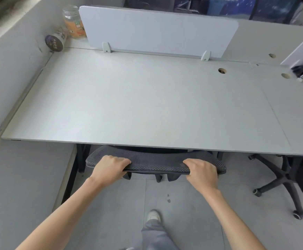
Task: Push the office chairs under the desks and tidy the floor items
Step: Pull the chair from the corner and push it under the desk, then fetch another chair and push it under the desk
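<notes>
Chair seat tucked under table near edge, mesh backrest just outside it; left hand and right hand each in closed grip on backrest top; second chair right of table

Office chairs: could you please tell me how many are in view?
2: mesh chair under the desk, held by both hands; second chair at right, partly cut off. Others may be hidden.

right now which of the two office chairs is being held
The mesh-backed chair at the near desk: left hand and right hand both grip its top edge. The chair on the right stands untouched.
</notes>
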